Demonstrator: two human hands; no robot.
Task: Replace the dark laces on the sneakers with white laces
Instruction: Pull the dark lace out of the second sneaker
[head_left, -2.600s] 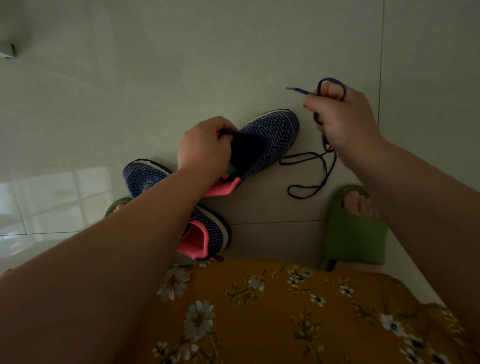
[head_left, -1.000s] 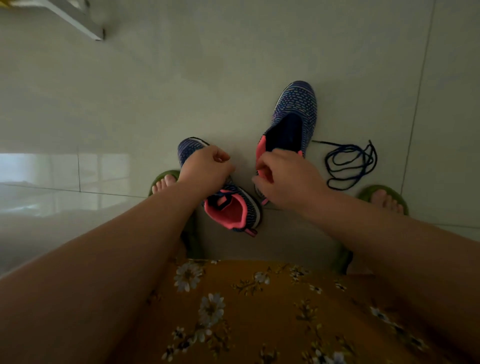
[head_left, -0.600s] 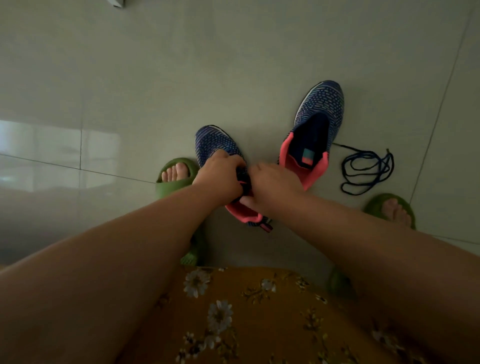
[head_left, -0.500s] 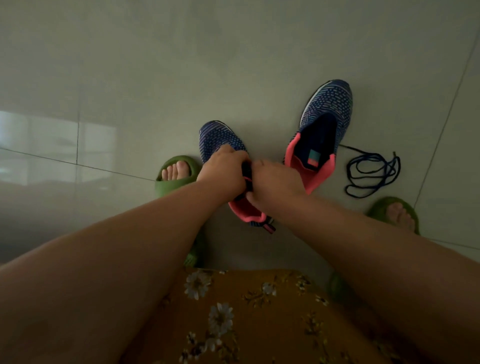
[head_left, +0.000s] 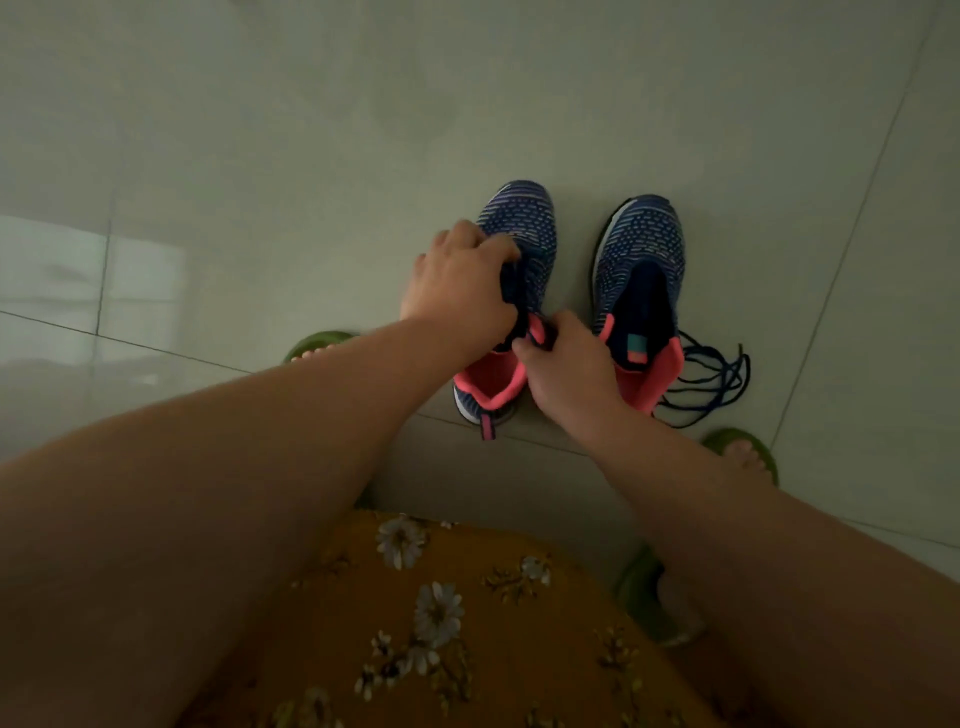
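Observation:
Two blue knit sneakers with pink linings stand side by side on the tiled floor, toes pointing away from me. My left hand (head_left: 460, 280) lies over the lace area of the left sneaker (head_left: 519, 223), fingers curled on it. My right hand (head_left: 563, 364) pinches a dark lace at the left sneaker's pink collar. The right sneaker (head_left: 641, 244) shows no laces, its dark tongue exposed. A loose dark lace (head_left: 714, 376) lies in a tangle on the floor just right of that sneaker's heel. No white laces are in view.
My feet in green slippers rest on the floor, one left (head_left: 311, 345) of the sneakers and one right (head_left: 748, 452). An orange floral garment (head_left: 457, 623) covers my lap at the bottom. Glossy grey floor tiles (head_left: 260, 130) extend all around.
The right sneaker now stands straight beside the left one, no longer angled. Both hands have stayed on the left sneaker, my left hand sliding up toward its toe.

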